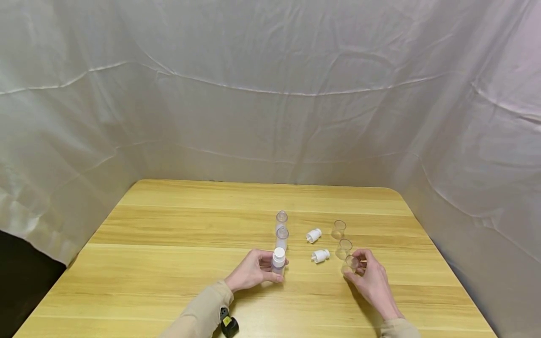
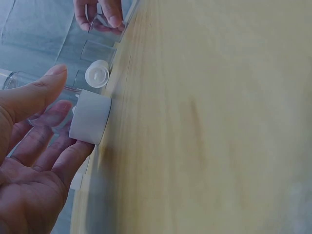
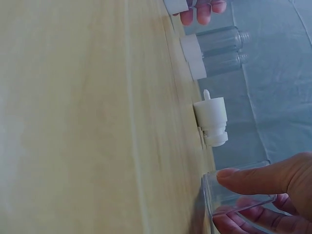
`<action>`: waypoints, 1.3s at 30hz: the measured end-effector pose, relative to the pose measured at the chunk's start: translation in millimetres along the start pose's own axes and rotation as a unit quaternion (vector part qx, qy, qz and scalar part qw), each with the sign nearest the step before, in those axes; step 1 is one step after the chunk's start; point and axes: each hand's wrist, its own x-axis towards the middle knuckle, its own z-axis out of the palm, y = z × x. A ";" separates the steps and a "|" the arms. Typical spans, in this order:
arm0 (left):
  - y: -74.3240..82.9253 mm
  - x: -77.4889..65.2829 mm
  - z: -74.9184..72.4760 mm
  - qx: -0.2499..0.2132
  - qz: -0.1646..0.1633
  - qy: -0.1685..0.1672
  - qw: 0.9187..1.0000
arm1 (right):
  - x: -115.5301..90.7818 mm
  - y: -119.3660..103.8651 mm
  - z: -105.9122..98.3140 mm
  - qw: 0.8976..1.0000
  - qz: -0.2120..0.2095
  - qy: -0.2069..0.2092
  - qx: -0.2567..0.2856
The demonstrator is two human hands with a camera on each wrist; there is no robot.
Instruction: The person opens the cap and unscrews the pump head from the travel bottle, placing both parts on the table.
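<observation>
My left hand [image 1: 253,272] holds a clear bottle [image 1: 278,268] upright, thumb on one side and fingers on the other. A white pump head tops it, and its white base [image 2: 91,117] stands at the table surface in the left wrist view. My right hand [image 1: 374,278] pinches a clear cap [image 3: 243,192] between thumb and fingers, its rim close to the wood. Two more clear caps [image 1: 344,249] stand just beyond that hand. Between the hands lie two loose white pump heads [image 1: 320,256] on their sides. Two clear bottles with white bases and bare necks [image 1: 282,238] stand behind the held one.
The wooden table [image 1: 169,225] fills the lower part of the head view. Grey cloth [image 1: 270,117] hangs behind it and along both sides. A black device [image 1: 228,324] sits at my left sleeve.
</observation>
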 end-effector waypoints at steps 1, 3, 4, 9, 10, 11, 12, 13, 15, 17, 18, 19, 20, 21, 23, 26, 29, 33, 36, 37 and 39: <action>0.0 0.0 0.0 -0.001 0.000 0.000 1.000 | 0.1 0.3 0.2 1.000 0.001 0.000 0.000; 0.4 -0.2 -0.1 -0.004 -0.002 0.000 1.000 | 0.3 0.5 0.4 1.000 0.003 -0.001 0.001; 0.7 -0.3 -0.1 -0.005 -0.003 -0.001 1.000 | 0.5 0.5 0.5 1.000 0.006 -0.002 0.002; 2.0 -0.7 0.0 -0.008 -0.006 -0.003 1.000 | 1.0 -0.3 0.2 1.000 0.023 -0.010 0.005; 2.1 -0.8 0.0 -0.008 -0.006 -0.003 1.000 | 1.1 -0.6 0.0 1.000 0.028 -0.010 0.003; 2.1 -0.8 0.0 -0.007 -0.006 -0.003 1.000 | 1.1 -0.7 -0.3 0.999 0.033 -0.010 0.001; 2.2 -0.8 -0.1 -0.006 -0.006 -0.003 1.000 | 1.0 -0.7 -0.6 0.999 0.037 -0.009 -0.002; 2.4 -0.8 -0.1 -0.005 -0.007 -0.003 1.000 | 0.8 -0.6 -0.9 0.999 0.040 -0.008 -0.004; 2.6 -0.8 -0.3 -0.004 -0.007 -0.003 1.000 | 0.2 0.2 -1.5 0.999 0.044 -0.006 -0.011; 2.9 -0.7 -0.4 -0.002 -0.008 -0.003 1.000 | -0.9 1.1 -2.3 0.999 0.047 -0.008 -0.020; 2.9 -0.7 -0.4 -0.002 -0.006 -0.004 1.000 | -1.6 1.6 -2.6 0.998 0.050 -0.010 -0.023; 3.1 -0.7 -0.5 -0.002 -0.007 -0.004 1.000 | -2.4 1.9 -3.0 0.998 0.055 -0.012 -0.025; 3.0 -0.6 -0.5 -0.001 -0.005 -0.004 1.000 | -3.1 2.3 -3.3 0.998 0.061 -0.014 -0.028; 3.2 -0.5 -0.4 -0.002 -0.006 -0.003 1.000 | -4.1 2.3 -3.9 0.997 0.067 -0.015 -0.033; 3.3 -0.5 -0.3 -0.003 -0.007 -0.003 1.000 | -5.9 2.0 -5.1 0.996 0.080 -0.019 -0.037; 3.1 -0.7 0.0 -0.006 -0.009 -0.002 1.000 | -8.6 1.7 -6.8 0.995 0.085 -0.018 -0.046; 2.6 -0.8 0.0 -0.008 -0.011 -0.002 1.000 | -11.3 1.3 -6.6 0.996 0.075 -0.004 -0.052; 1.9 -0.8 0.1 -0.009 -0.010 -0.001 1.000 | -14.6 -1.4 -4.8 0.996 0.057 0.041 -0.055; 1.6 -0.6 0.2 -0.011 -0.008 -0.002 1.000 | -16.8 -5.4 -3.2 0.995 0.050 0.070 -0.056; 1.6 -0.6 0.2 -0.011 -0.007 -0.002 1.000 | -17.4 -6.9 -2.6 0.994 0.048 0.077 -0.055; 1.7 -0.6 0.2 -0.012 -0.005 -0.002 1.000 | -18.9 -9.8 -0.8 0.994 0.043 0.085 -0.045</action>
